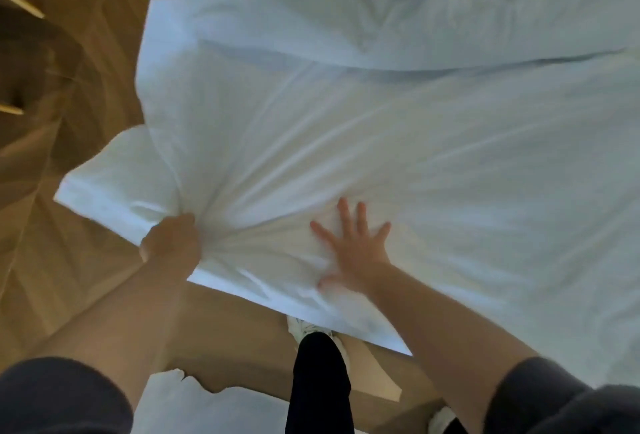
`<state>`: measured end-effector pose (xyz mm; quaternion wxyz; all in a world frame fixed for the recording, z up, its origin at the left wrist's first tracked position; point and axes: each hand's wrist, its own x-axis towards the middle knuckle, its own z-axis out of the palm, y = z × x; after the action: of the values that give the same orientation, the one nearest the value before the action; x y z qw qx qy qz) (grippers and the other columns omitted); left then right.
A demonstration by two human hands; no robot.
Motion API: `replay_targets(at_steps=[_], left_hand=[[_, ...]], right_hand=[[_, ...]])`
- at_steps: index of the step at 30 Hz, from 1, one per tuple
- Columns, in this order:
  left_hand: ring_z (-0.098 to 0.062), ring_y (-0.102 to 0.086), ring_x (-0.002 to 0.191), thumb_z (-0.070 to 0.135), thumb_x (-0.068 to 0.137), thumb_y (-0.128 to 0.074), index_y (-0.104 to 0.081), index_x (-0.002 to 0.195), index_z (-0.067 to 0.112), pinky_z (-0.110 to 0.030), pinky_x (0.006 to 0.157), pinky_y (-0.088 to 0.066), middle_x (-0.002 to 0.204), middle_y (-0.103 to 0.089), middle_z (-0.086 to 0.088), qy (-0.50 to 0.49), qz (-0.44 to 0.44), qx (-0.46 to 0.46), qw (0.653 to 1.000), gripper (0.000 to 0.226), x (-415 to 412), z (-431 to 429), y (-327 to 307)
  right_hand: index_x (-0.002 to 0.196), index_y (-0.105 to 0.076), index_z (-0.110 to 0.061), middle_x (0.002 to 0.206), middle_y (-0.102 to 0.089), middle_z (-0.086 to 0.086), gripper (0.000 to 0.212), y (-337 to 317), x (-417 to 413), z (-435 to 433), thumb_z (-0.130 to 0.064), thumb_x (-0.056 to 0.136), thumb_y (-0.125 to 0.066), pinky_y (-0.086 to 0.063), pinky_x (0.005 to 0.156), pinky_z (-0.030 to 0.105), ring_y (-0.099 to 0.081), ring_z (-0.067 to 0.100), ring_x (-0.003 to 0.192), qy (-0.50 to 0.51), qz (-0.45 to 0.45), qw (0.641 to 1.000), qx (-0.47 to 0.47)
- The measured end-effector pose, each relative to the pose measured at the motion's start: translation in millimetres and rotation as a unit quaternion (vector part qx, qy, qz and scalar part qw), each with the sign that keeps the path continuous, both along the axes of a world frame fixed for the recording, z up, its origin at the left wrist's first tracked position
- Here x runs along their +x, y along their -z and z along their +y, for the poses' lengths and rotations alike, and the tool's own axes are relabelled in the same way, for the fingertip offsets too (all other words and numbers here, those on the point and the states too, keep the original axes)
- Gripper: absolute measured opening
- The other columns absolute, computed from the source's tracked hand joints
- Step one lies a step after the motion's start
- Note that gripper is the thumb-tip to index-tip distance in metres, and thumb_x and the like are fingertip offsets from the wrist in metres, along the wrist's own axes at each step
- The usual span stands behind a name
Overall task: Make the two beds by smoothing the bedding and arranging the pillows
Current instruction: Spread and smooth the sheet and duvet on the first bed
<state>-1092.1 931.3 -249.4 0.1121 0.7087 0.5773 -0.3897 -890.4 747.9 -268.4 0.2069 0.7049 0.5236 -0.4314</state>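
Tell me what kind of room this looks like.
Most likely a bedroom, perhaps a hotel room. The left hand grips broad white bedding while the right hand presses it flat, more white linen shows at the bottom edge, and the floor is wood parquet.

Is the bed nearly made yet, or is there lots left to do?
Not nearly. Nothing looks finished yet: the white cover is full of creases. Right now the left hand grips a bunched corner while the right hand presses flat on it, smoothing. Left to do: the crumpled bedding at the far side, and no neatly placed pillows show.
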Motion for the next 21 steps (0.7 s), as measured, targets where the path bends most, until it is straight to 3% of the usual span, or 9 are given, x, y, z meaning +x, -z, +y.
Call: replay_targets(at_steps=[5,10,13,17,19,21], left_hand=[[-0.030,-0.050,0.128,0.013,0.096,-0.048,-0.050,0.134,0.011,-0.040,0.101,-0.043,0.137,-0.052,-0.010,0.001,0.132,-0.033,0.991,0.038,3.8,-21.6,2.5],[-0.035,-0.046,0.129,0.027,0.087,-0.064,-0.036,0.142,0.006,-0.052,0.089,-0.053,0.143,-0.042,-0.011,0.012,0.128,0.002,0.992,0.065,57.5,-1.9,10.9],[-0.038,-0.038,0.132,0.029,0.089,-0.061,-0.016,0.147,0.000,-0.052,0.096,-0.047,0.147,-0.031,-0.020,0.060,0.068,0.057,0.994,0.079,116.6,2.1,11.9],[-0.037,-0.025,0.139,0.021,0.090,-0.054,-0.010,0.149,0.012,-0.048,0.103,-0.040,0.155,-0.015,-0.016,0.253,-0.108,0.085,0.958,0.074,215.9,7.2,12.0],[-0.035,-0.014,0.145,0.023,0.091,-0.055,-0.007,0.152,0.019,-0.050,0.107,-0.035,0.158,-0.008,-0.014,0.300,-0.174,0.048,0.937,0.078,259.4,9.3,8.2],[-0.035,-0.012,0.145,0.029,0.091,-0.056,-0.003,0.154,0.023,-0.052,0.108,-0.033,0.157,-0.009,-0.015,0.312,-0.196,0.028,0.929,0.082,289.1,12.4,6.7]], right_hand=[[0.150,0.000,-0.048,0.156,0.033,0.008,0.096,-6.8,-22.4,-25.7,-0.072,0.077,-0.059,-0.005,0.102,0.079,0.029,0.044,0.141,-0.059,0.073,0.996,-0.001],[0.153,0.002,-0.043,0.163,0.013,-0.008,0.091,2.3,51.4,-15.6,-0.062,0.086,-0.056,-0.006,0.104,0.078,0.013,0.034,0.148,-0.013,0.005,0.996,0.085],[0.153,0.002,-0.042,0.163,0.002,-0.008,0.088,3.9,88.2,-10.0,-0.056,0.089,-0.056,-0.011,0.106,0.075,0.000,0.031,0.149,0.006,-0.038,0.991,0.124],[0.151,-0.021,-0.038,0.157,-0.020,0.005,0.075,-2.4,140.9,4.4,-0.050,0.089,-0.060,-0.030,0.105,0.064,-0.019,0.031,0.143,0.120,-0.117,0.964,0.207],[0.152,-0.014,-0.040,0.160,-0.008,0.009,0.082,-6.7,172.1,14.7,-0.052,0.087,-0.062,-0.031,0.105,0.066,-0.010,0.036,0.146,0.224,-0.157,0.941,0.201],[0.152,0.005,-0.045,0.161,0.017,0.007,0.101,-8.0,214.9,26.4,-0.057,0.082,-0.066,-0.028,0.103,0.070,0.007,0.040,0.147,0.323,-0.161,0.922,0.140]])
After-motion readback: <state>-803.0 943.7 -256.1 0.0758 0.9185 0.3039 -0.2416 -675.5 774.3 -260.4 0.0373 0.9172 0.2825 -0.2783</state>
